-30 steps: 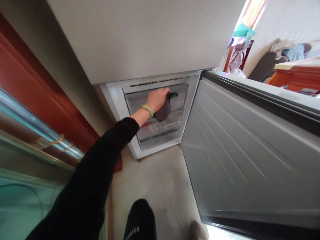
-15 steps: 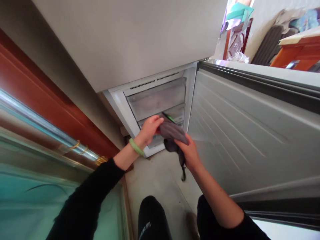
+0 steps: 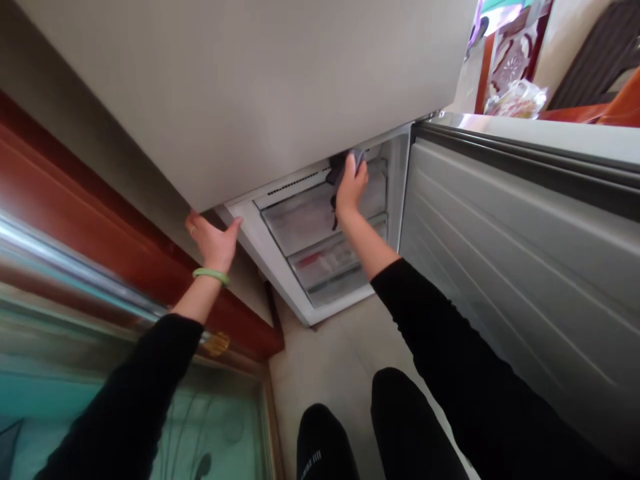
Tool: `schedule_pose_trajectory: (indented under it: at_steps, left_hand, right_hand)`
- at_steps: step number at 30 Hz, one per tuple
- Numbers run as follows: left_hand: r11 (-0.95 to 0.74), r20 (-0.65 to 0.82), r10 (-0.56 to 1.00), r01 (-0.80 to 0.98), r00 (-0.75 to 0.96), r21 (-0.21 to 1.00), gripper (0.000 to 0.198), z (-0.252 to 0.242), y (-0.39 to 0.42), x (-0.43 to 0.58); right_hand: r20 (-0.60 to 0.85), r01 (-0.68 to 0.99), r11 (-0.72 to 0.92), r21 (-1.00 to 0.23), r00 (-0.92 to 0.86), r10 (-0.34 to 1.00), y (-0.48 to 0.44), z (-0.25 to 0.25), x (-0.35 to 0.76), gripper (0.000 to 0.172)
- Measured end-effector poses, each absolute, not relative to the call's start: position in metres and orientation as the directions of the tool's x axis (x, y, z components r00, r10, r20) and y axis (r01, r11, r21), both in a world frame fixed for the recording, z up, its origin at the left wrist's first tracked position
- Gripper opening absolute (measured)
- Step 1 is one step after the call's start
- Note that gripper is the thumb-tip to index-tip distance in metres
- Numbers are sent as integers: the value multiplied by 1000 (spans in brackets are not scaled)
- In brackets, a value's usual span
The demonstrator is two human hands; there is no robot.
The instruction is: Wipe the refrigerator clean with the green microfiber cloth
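Now the right hand (image 3: 351, 188) alone grips the cloth (image 3: 359, 158); the left hand (image 3: 216, 245), spread wide, has shifted to the fridge (image 3: 300, 87), seemingly bracing.

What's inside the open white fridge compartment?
Translucent plastic drawers; blurred red patch on or inside a lower one. Right hand and dark grey item partly hide the top one; other contents unclear.

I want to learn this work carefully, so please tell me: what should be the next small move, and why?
Probably the right hand should slide the dark cloth leftward along the vent strip above the top freezer drawer: the cloth hides part of that strip, and the slots to its left lie uncovered.
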State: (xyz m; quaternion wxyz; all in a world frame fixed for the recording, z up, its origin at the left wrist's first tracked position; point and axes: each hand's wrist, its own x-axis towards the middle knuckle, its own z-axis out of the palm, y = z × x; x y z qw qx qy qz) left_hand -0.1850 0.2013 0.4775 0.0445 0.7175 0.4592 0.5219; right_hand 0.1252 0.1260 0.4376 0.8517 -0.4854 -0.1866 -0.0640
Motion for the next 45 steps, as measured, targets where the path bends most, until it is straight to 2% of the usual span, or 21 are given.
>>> schedule_pose_trajectory:
  at_steps: [2,4,7,10,12,14,16,18,21,23,25,27,30,32,34,37,39,40,42,44,45]
  left_hand:
    - [-529,665,746,643,42,553,117,474,219,-163]
    - [-486,659,752,667,-10,565,122,464,234,-146]
    - [-499,727,682,676,-80,542,115,441,258,-141]
    - [-583,836,545,684,-71,438,105,421,280,-149]
    - [-618,888,456,696,-60,365,98,415,289,-153]
    - [-639,914,403,700,-46,317,93,412,290,-156]
    - [-662,918,396,688,-15,297,93,410,281,-159]
    - [-698,913,403,668,71,256,92,407,268,-167]
    - [-796,840,375,600,393,74,66,406,253,-181]
    - [-872,683,302,482,665,-84,45,418,253,-186]
    - [-917,513,191,339,837,-211,39,442,261,-185]
    - [-922,413,100,240,905,-304,40,470,272,-182]
    - [-897,301,32,160,953,-411,33,501,281,-179]
    - [-868,233,-7,110,972,-485,29,509,282,-180]
    - [-829,201,-53,69,978,-555,25,508,282,-182]
    - [-780,200,-111,39,973,-625,21,501,283,-186]
    - [-752,201,-146,23,969,-658,19,498,285,-188]
    - [-733,197,-165,13,966,-680,18,497,285,-188]
    - [-685,189,-202,0,961,-729,18,496,285,-189]
    - [-645,181,-228,-10,957,-764,17,496,283,-188]
    - [-635,183,-243,-14,953,-772,17,495,282,-188]
  right_hand:
    - [331,311,410,-858,943,-24,149,447,160,45]
    - [339,357,326,-875,934,-111,171,447,183,43]
    - [434,469,244,-849,882,-184,199,435,190,45]
    - [542,578,208,-789,814,-207,213,419,159,53]
    - [688,696,169,-698,717,-110,212,412,119,53]
    - [821,803,169,-571,564,92,205,409,79,45]
    - [866,848,200,-490,449,218,198,409,61,37]
    - [856,834,196,-516,492,162,191,410,78,36]
    - [723,732,162,-662,680,-121,181,413,148,43]
    - [652,690,164,-705,721,-235,179,416,185,47]
    - [651,699,170,-695,712,-265,182,415,185,51]
    - [712,745,163,-647,667,-220,188,411,151,52]
    - [824,818,161,-553,565,-41,191,406,87,47]
    - [871,851,188,-490,479,105,186,404,74,46]
    - [888,869,199,-452,417,197,177,403,93,49]
    - [859,844,163,-511,496,124,169,399,136,57]
    - [815,801,164,-576,579,32,173,396,135,61]
    - [808,792,178,-584,588,35,177,396,123,60]
    - [843,814,219,-537,514,160,184,397,87,54]
    - [880,856,278,-437,343,328,185,399,62,47]
    - [885,867,295,-402,285,368,183,400,60,46]
